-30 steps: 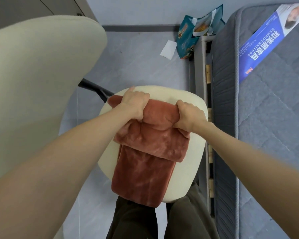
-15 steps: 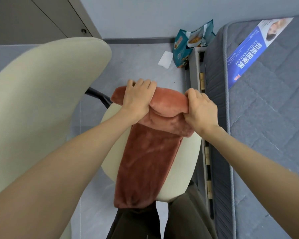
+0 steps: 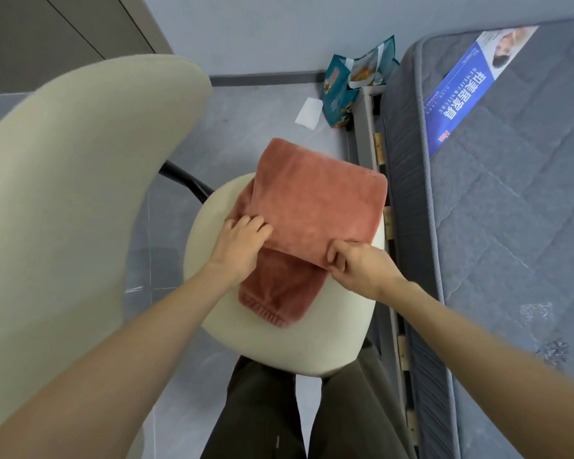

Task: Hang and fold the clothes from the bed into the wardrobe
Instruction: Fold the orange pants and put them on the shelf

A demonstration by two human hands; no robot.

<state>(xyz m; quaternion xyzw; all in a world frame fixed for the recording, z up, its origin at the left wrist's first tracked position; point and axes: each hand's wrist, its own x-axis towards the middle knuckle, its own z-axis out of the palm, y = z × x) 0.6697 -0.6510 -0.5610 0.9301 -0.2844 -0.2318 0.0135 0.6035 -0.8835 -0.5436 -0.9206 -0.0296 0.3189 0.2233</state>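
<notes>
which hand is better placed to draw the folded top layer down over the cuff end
Probably the right hand: it pinches the top layer's near edge on the pink trousers. The left hand only holds the side fold.

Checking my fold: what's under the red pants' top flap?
A lower layer of the red pants, its elastic cuff poking out, lying on the cream chair seat. Anything deeper beneath the flap is covered.

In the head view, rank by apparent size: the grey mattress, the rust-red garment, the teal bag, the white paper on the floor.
1. grey mattress
2. rust-red garment
3. teal bag
4. white paper
The last two sit farther off; true sizes unsure.
</notes>
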